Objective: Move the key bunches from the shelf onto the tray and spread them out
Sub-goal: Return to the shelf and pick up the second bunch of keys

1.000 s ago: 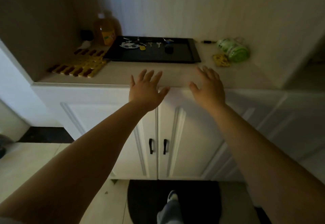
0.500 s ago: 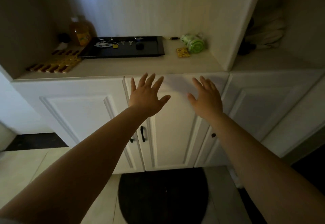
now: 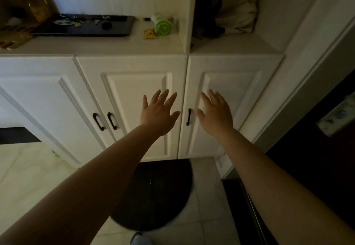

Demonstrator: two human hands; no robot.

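White cabinet doors (image 3: 134, 110) fill the middle of the view, and both bare hands are held out in front of them, empty. The left hand (image 3: 158, 115) has its fingers (image 3: 163, 96) spread wide and released, palm toward the door, grasping nothing. The right hand (image 3: 216, 117) is just beside it, fingers likewise loose and apart, with a black door handle (image 3: 189, 117) showing in the gap between the two hands.

Well above the fingertips and off to their left, a black tray (image 3: 123, 26) lies flat on the shelf (image 3: 96, 46) that tops the cabinets. The key bunches (image 3: 90, 21) lie on the tray's far half, set apart from one another; they are small and blurred, so single keys are hard to tell. A dark round fob (image 3: 107, 26) rests among them.

Above the left fingers, just right of the tray, a green roll (image 3: 163, 26) lies on its side on the shelf with a small yellow item (image 3: 149, 33) touching its near edge. At the far left stand an amber bottle (image 3: 38, 6) and a yellow rack (image 3: 13, 37). Below the forearms a dark mat (image 3: 153, 194) lies on the tiled floor.
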